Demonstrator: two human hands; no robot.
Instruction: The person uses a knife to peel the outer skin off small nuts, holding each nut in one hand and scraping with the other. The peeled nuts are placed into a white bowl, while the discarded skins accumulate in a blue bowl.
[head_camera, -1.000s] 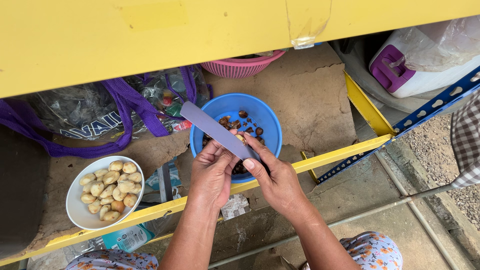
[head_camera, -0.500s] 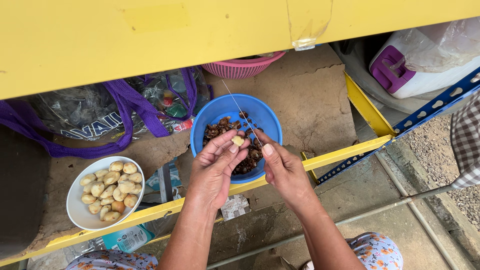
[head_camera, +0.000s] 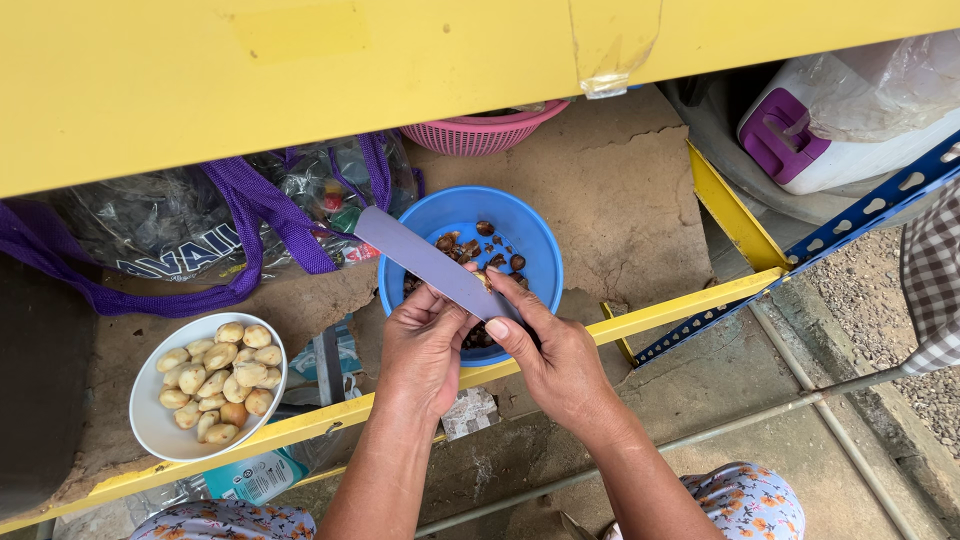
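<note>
My right hand (head_camera: 553, 358) grips a knife (head_camera: 425, 261) with a broad grey blade that points up and to the left. My left hand (head_camera: 423, 350) pinches a small pale seed (head_camera: 482, 277) under the blade, mostly hidden by it. Both hands hover over the near rim of a blue bowl (head_camera: 536, 238) that holds dark brown shell pieces (head_camera: 470, 245). A white bowl (head_camera: 157, 424) of several peeled pale yellow seeds (head_camera: 220, 379) sits to the left, apart from my hands.
A yellow metal rail (head_camera: 664, 314) crosses under my hands, a yellow board (head_camera: 300, 70) spans the top. A pink basket (head_camera: 478, 131) sits behind the blue bowl. A clear bag with purple straps (head_camera: 250, 215) lies left, a white and purple container (head_camera: 810, 140) right, a blue perforated bar (head_camera: 850, 225) beside it.
Half a second ago the blade stood edge-on and the seed lay bare on my left fingers; now the blade lies flat across the seed, my hands close together again.
</note>
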